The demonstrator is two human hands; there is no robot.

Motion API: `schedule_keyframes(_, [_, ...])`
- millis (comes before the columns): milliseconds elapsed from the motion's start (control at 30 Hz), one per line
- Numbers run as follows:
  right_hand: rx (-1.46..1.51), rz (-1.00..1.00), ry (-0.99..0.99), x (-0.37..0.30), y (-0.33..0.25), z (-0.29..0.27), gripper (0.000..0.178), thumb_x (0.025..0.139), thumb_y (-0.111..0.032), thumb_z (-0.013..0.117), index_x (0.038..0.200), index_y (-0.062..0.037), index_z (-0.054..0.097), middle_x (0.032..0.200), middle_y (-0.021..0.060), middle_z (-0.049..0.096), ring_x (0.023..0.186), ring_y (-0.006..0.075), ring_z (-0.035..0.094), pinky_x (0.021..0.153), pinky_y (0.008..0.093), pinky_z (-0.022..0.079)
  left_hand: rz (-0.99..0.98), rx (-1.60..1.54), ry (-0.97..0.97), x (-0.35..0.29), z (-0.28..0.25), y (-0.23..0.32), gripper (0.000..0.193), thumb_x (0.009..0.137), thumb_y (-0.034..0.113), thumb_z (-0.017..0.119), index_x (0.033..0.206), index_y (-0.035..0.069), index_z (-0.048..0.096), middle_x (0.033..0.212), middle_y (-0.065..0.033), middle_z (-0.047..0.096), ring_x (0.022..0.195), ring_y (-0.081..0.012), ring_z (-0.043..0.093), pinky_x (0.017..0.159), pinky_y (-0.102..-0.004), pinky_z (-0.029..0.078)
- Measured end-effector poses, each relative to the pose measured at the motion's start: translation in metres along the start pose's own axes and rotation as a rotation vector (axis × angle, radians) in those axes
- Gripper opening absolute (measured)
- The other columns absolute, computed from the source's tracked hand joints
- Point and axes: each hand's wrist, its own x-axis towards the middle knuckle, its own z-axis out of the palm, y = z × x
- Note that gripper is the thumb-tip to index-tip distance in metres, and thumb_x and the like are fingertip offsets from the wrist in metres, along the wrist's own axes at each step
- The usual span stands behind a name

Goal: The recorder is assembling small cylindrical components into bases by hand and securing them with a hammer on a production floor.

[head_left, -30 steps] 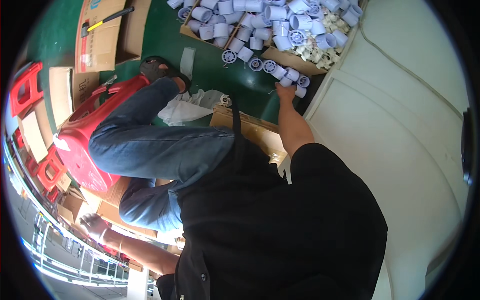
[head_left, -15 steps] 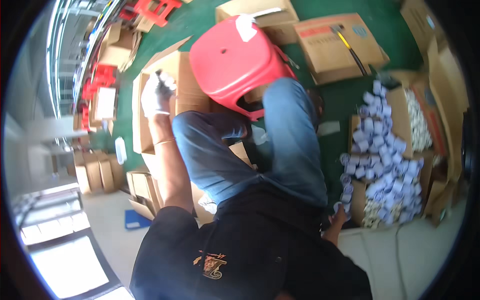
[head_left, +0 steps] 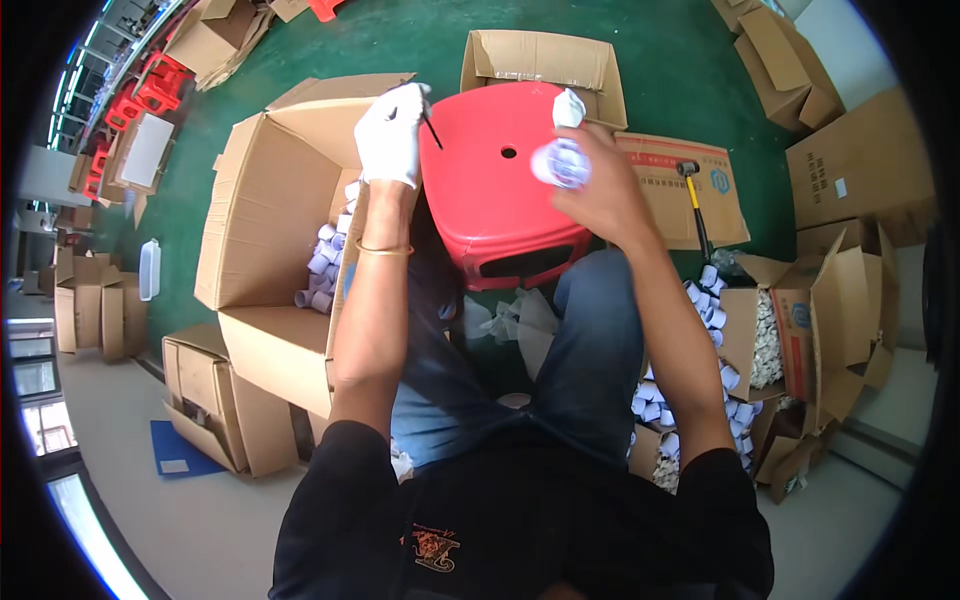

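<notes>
Left hand [head_left: 390, 140] pinching dark rod [head_left: 435, 134]; right hand [head_left: 604, 188] closed round cup [head_left: 562, 164].
Rod above stool's [head_left: 480, 175] left edge, cup above its right side, blurred. Looks like positioning step; next move probably calls for steadying cup, aligning rod.

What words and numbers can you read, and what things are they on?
I won't copy out writing, but here's where it is:
Flat box under the hammer: printed characters, blue mark.
Brown carton at far right: dark characters.
Open carton below it: red band, blue mark.
Black shirt: orange lettering, too small to read.
Blue board: pale label, too small to read.
Lilac part in the right hand: blurred; no writing shows.
</notes>
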Motion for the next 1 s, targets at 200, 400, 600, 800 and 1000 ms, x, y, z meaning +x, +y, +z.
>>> schedule_keyframes(200, [-0.306, 0.084, -0.159, 0.060, 0.017, 0.061, 0.070, 0.068, -0.007, 0.072, 0.134, -0.0023, 0.052, 0.115, 0.0134, 0.058, 0.098, 0.0322, 0.061, 0.086, 0.0394, 0.051, 0.078, 0.183, -0.008, -0.005, 0.013, 0.003, 0.018, 0.090, 0.012, 0.066, 0.095, -0.004, 0.073, 0.077, -0.0050, 0.071, 0.063, -0.0112, 0.059, 0.063, -0.0220, 0.050])
schedule_keyframes(400, [-0.253, 0.115, -0.018, 0.053, 0.042, 0.086, 0.069, 0.068, -0.009, 0.076, 0.133, -0.0027, 0.054, 0.115, 0.0137, 0.059, 0.099, 0.0298, 0.061, 0.087, 0.0379, 0.051, 0.156, 0.180, 0.014, -0.014, 0.032, 0.011, 0.018, 0.088, 0.012, 0.067, 0.094, -0.004, 0.073, 0.073, -0.0039, 0.071, 0.062, -0.0087, 0.058, 0.060, -0.0213, 0.049])
schedule_keyframes(600, [-0.104, -0.013, 0.014, 0.053, 0.049, 0.076, 0.065, 0.069, -0.009, 0.078, 0.130, -0.0032, 0.054, 0.117, 0.0141, 0.060, 0.100, 0.0269, 0.062, 0.087, 0.0348, 0.052, 0.278, 0.299, 0.075, -0.014, 0.034, 0.004, 0.018, 0.088, 0.013, 0.068, 0.093, -0.004, 0.073, 0.076, -0.0049, 0.072, 0.063, -0.0093, 0.060, 0.061, -0.0210, 0.049])
schedule_keyframes(800, [0.349, 0.050, 0.649, 0.037, 0.019, 0.005, 0.058, 0.071, -0.007, 0.077, 0.126, -0.0037, 0.056, 0.114, 0.0133, 0.063, 0.096, 0.0235, 0.063, 0.080, 0.0319, 0.052, 0.158, 0.074, 0.147, -0.005, 0.016, 0.011, 0.018, 0.090, 0.014, 0.067, 0.091, -0.002, 0.074, 0.076, -0.0059, 0.072, 0.063, -0.0111, 0.061, 0.062, -0.0219, 0.050])
schedule_keyframes(1000, [0.081, 0.128, 0.350, 0.007, 0.029, -0.023, 0.057, 0.072, -0.008, 0.078, 0.124, -0.0016, 0.056, 0.112, 0.0133, 0.064, 0.091, 0.0225, 0.063, 0.082, 0.0315, 0.052, 0.284, 0.305, 0.465, 0.013, -0.024, 0.007, 0.019, 0.091, 0.017, 0.066, 0.091, 0.000, 0.074, 0.072, -0.0040, 0.069, 0.062, -0.0115, 0.060, 0.061, -0.0232, 0.050])
